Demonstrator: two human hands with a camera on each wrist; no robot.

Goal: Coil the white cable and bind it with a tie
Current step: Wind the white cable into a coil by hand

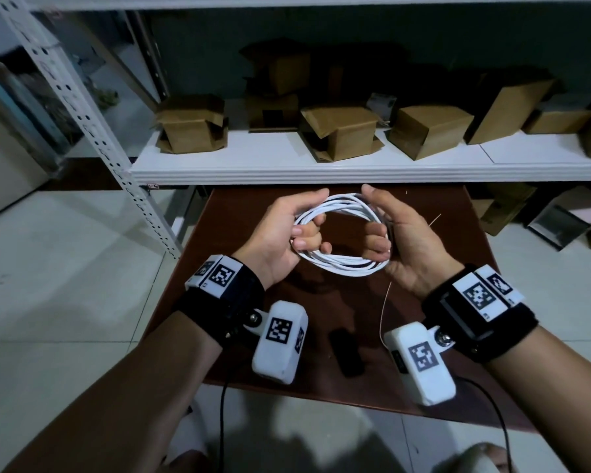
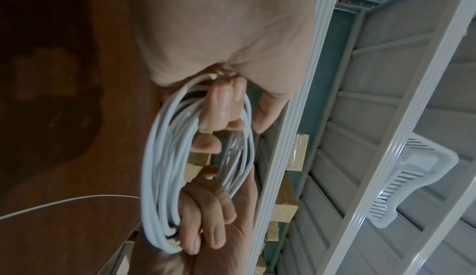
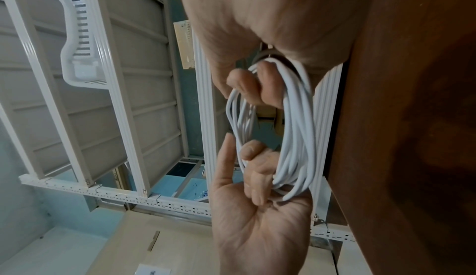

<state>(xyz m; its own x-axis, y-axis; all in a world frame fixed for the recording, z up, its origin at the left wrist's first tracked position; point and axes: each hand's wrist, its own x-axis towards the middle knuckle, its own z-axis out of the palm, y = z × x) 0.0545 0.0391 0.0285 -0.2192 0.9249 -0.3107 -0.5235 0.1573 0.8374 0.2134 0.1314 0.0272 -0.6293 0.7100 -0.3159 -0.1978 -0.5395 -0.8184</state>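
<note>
The white cable (image 1: 338, 266) is wound into a round coil of several loops, held in the air above the dark brown table (image 1: 246, 216). My left hand (image 1: 304, 233) grips the coil's left side, fingers curled through the loop. My right hand (image 1: 379, 240) grips the right side the same way, thumb on top. In the left wrist view the coil (image 2: 159, 167) hangs between my left fingers (image 2: 221, 104) and the right hand (image 2: 206, 218). The right wrist view shows the coil (image 3: 296, 137) under my right fingers (image 3: 268, 84). A thin wire tie (image 1: 384, 312) lies on the table below my right hand.
A black oblong object (image 1: 347, 353) lies on the table near its front edge. Another thin strand (image 1: 435, 220) lies to the right. Behind the table stands a white shelf (image 1: 321, 169) with several cardboard boxes (image 1: 191, 124) and a perforated upright post (image 1: 93, 107). More boxes sit on the floor at right.
</note>
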